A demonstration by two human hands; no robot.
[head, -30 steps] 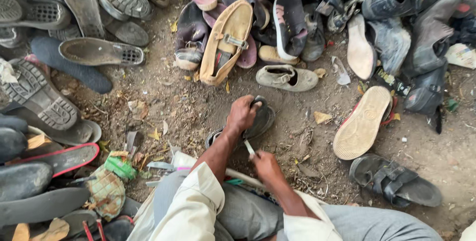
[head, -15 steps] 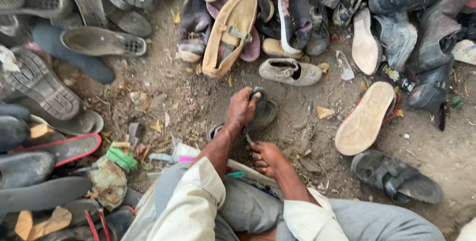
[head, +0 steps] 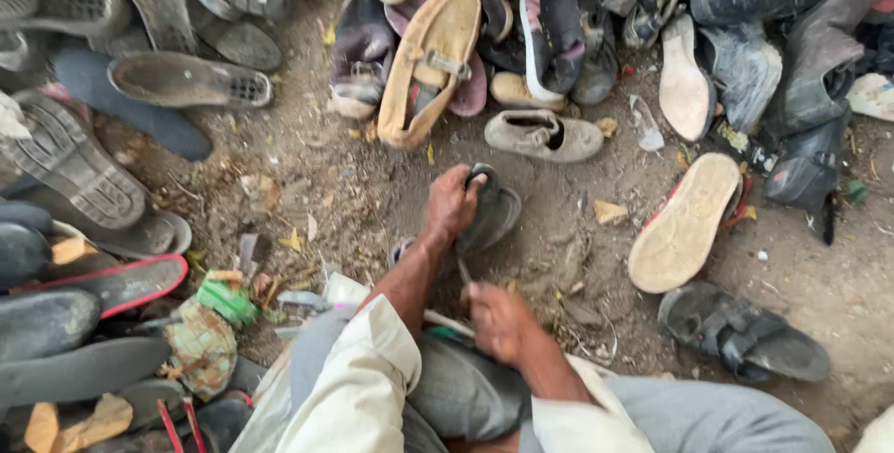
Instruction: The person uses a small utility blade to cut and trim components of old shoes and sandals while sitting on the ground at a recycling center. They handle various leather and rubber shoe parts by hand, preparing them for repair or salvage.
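Note:
My left hand (head: 453,203) grips the strap end of a dark grey sandal (head: 491,216) that lies on the dirt in front of me. My right hand (head: 498,318) is closed near my knee, just behind the sandal's heel end. A thin tool or thread (head: 463,271) seems to run from that hand toward the sandal; it is too small to tell which. My cream sleeves and grey trousers fill the bottom of the view.
Worn shoes ring the dirt patch: a tan loafer (head: 428,62), a grey slip-on (head: 545,135), an upturned tan sole (head: 684,225), a black sandal (head: 745,334). Dark soles (head: 84,169) pile at the left. A green spool (head: 226,299) lies by my knee.
My right hand has drawn back toward my knee, away from the sandal. My left hand has stayed on the sandal's strap, and the sandal has shifted slightly.

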